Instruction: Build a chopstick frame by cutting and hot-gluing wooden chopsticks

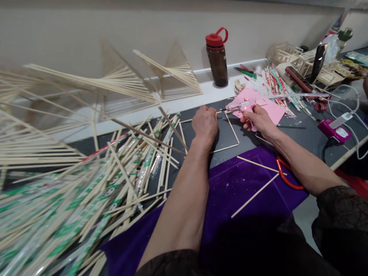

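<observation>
My right hand (257, 120) grips a pink hot glue gun (244, 105), its nozzle pointing left toward my left hand. A clear glue stick (299, 95) juts from the back of the gun. My left hand (205, 122) is closed on a thin wooden chopstick (220, 112), whose end shows beside the nozzle; the fingertips are mostly hidden. Around and below this hand, several chopsticks (232, 128) form an angular frame on the grey table. Under the glue gun lies a pink sheet (274, 111).
Loose and wrapped chopsticks (120, 184) pile up at the left, before fan-shaped stick structures (175, 76). A red-lidded bottle (217, 61) stands behind. Red-handled scissors (284, 174) and two sticks lie on purple cloth (230, 184). A magenta power adapter (335, 130) with cables sits right.
</observation>
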A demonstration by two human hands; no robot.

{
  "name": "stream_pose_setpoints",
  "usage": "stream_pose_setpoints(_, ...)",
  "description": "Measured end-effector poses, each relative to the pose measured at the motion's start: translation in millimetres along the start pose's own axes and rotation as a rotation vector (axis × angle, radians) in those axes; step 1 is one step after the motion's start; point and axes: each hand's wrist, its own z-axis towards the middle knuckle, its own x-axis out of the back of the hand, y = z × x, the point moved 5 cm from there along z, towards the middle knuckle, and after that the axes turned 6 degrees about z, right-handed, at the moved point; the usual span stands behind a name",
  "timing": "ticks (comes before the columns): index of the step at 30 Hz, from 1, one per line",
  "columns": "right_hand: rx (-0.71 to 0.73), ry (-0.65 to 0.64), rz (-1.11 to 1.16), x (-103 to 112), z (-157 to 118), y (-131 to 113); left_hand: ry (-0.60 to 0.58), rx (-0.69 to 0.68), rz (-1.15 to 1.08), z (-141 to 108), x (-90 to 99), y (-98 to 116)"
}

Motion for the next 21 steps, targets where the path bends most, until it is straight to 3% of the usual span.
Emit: stream_pose_setpoints(21, 0.025, 0.021, -0.08, -1.5, 6.7, 5.0, -0.045, 0.005, 0.066, -5.4, 8.1, 6.8)
